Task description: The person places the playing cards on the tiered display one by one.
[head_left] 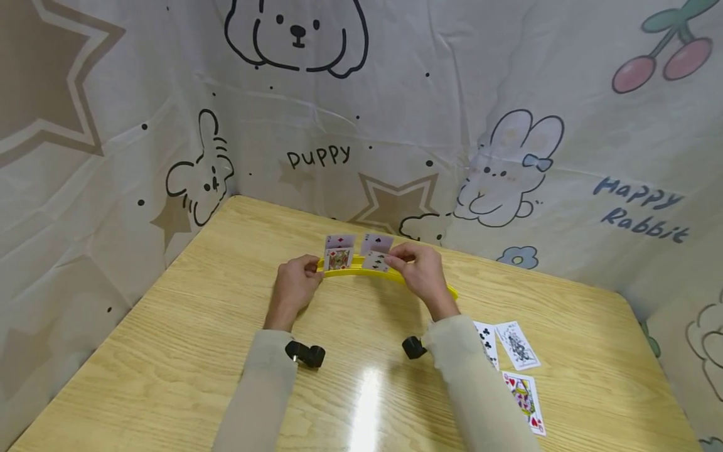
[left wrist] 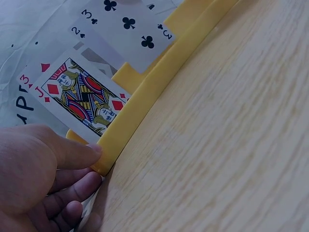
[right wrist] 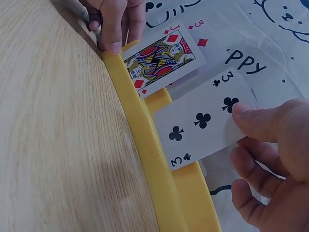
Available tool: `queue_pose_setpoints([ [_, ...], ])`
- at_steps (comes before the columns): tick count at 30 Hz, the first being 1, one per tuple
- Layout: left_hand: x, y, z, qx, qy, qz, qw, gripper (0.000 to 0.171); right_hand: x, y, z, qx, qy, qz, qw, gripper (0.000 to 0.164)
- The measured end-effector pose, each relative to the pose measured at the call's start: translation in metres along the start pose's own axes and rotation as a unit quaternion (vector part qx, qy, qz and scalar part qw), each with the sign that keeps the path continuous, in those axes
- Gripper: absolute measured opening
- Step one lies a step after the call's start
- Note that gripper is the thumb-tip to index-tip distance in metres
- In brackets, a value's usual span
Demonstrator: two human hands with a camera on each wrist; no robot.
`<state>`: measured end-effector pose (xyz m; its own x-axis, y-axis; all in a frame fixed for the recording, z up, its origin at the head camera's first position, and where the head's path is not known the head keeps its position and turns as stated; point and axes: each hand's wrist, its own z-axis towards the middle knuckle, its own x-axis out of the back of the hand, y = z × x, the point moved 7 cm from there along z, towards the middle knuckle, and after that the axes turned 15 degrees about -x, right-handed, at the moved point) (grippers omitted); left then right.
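Note:
A curved yellow card holder (head_left: 344,272) stands near the table's back edge. My left hand (head_left: 296,282) pinches its left end, thumb on the front wall. Upright in the holder at that end is the jack of diamonds (left wrist: 79,99), with a three of diamonds (head_left: 339,240) behind it. My right hand (head_left: 422,273) holds the three of clubs (right wrist: 198,130) by its upper edge, thumb on its face. That card's lower edge lies at the holder's front slot. Behind it stands a two of spades (head_left: 377,240), mostly covered in the left wrist view.
Face up on the table (head_left: 198,326) at the right lie a joker (head_left: 518,345), a queen of hearts (head_left: 528,402) and a clubs card (head_left: 487,342), the last partly hidden by my right sleeve (head_left: 474,364). A printed cloth (head_left: 395,113) hangs behind the table.

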<state>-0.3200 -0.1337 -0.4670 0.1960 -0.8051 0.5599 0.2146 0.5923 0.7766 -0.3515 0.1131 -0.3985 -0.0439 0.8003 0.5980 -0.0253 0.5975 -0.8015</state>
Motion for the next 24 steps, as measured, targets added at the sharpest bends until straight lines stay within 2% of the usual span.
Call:
queue_pose_setpoints([
  [8,0.000,0.000,0.001,-0.002,0.002,0.001,1.0000,0.032,-0.003,-0.002,0.003,0.011,0.005,-0.008,1.000,0.008],
  [24,-0.001,-0.001,-0.001,0.009,-0.002,0.002,1.0000,0.032,-0.014,0.000,0.010,-0.019,0.000,-0.013,1.000,0.009],
])
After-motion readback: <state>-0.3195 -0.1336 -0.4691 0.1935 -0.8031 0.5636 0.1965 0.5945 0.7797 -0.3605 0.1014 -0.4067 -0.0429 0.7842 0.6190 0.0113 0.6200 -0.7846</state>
